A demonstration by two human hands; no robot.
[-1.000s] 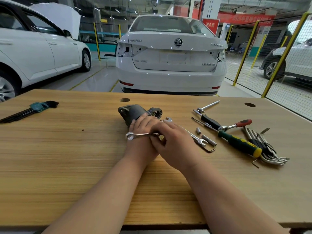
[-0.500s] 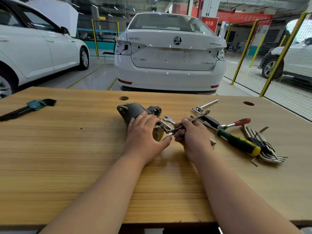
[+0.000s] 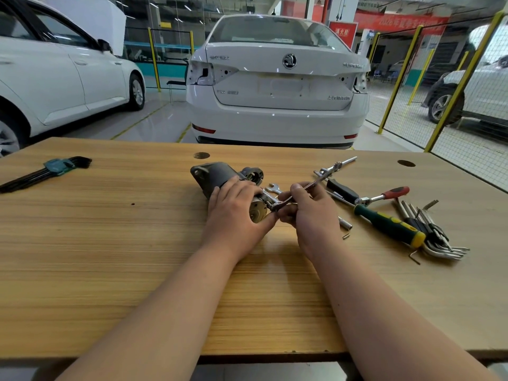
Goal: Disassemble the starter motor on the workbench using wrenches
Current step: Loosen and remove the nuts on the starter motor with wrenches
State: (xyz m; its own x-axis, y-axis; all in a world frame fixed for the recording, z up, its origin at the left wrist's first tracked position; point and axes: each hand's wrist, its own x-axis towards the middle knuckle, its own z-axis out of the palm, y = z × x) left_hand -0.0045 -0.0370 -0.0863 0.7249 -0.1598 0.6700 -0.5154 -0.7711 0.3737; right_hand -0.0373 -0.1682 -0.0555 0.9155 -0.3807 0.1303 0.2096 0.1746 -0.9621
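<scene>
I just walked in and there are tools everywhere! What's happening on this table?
A person is taking apart a starter motor on the wooden workbench. The left hand holds the motor steady, while the right hand grips a wrench whose end sits at the motor's near end. A screwdriver and a bunch of hex keys lie untouched to the right.

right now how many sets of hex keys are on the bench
2: a black set at the bench's far left, and a silver set at the far right beside the green-handled screwdriver. None seems hidden.
</scene>
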